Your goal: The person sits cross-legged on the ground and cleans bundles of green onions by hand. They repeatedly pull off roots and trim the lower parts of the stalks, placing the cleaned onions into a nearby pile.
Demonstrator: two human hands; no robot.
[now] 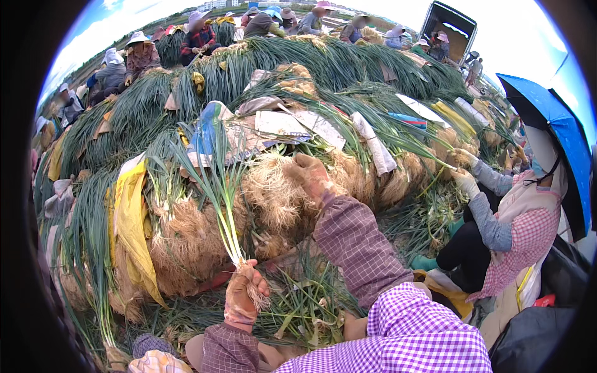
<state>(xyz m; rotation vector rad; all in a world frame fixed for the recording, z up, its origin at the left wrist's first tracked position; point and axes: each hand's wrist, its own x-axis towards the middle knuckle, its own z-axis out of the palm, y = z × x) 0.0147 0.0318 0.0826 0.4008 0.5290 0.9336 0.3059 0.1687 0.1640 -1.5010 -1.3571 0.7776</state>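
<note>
A few green onions (227,224) stand upright in my left hand (245,291), which wears a stained glove and is closed around their roots and white stem ends. Their leaves fan out up and to the left. My right hand (310,176), also gloved, reaches forward to a heap of rooted green onions (275,186). Its fingers are curled at the roots; whether it holds any of them I cannot tell. Behind the heap's roots lie woven sacks (280,123) on the leaves. A yellow sack (133,224) hangs over the pile to the left.
At the right a co-worker (508,224) sits under a blue umbrella (559,135), gloved hands on green onions. Loose leaves (303,303) litter the ground before me. Long rows of green onions (280,60) lie beyond, with several people behind them and an open truck box (448,30).
</note>
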